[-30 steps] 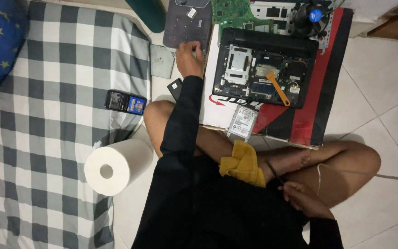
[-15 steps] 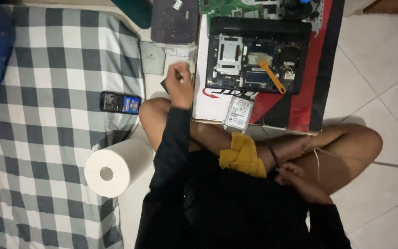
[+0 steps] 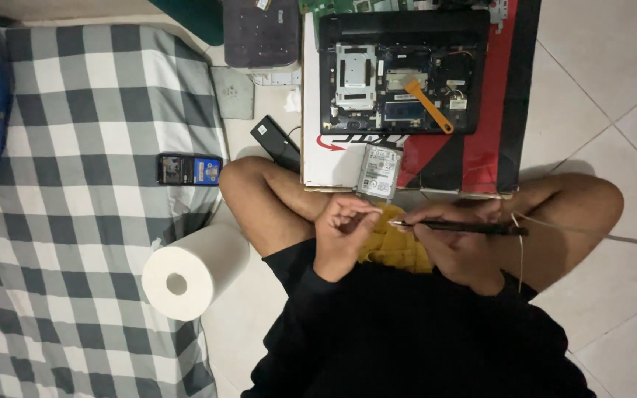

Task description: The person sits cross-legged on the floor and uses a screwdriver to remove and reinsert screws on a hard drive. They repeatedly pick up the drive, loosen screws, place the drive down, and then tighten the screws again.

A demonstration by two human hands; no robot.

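The right hand point(image 3: 466, 254) has its grip clenched around a slim dark tool point(image 3: 458, 227) lying level above the lap, its metal tip pointing at the left hand point(image 3: 344, 236), whose grip is pinched together just beside that tip; whether it holds anything, I cannot tell. On the floor ahead, a red, white and black board point(image 3: 510, 96) carries an opened laptop point(image 3: 403, 70) with an orange pry tool point(image 3: 429, 107), and a silver drive point(image 3: 379, 171) overhangs the board's near edge.
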